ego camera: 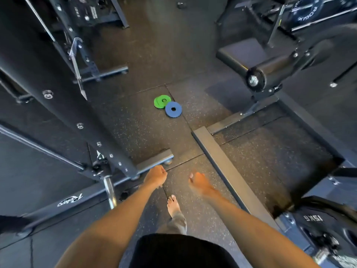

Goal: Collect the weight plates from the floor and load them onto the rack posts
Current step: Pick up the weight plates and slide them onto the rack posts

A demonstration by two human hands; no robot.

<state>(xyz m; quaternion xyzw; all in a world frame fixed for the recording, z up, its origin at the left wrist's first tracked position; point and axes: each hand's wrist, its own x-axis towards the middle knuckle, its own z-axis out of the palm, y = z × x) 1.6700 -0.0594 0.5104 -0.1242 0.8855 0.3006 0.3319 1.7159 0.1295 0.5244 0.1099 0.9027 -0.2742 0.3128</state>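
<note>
Both forearms are held out low in front, above a bare foot (172,206). At the left, a black rack (63,105) with a chrome post (109,191) is seen. The left hand (156,176) is held loosely curled, with nothing grasped. Two overlapped green plates (159,101) are laid flat on the rubber floor (135,132), mid-aisle beside a tile seam, and are touched on their right by a blue plate (173,109). The right hand (200,181), blurred, is likewise loosely curled and empty.
</note>
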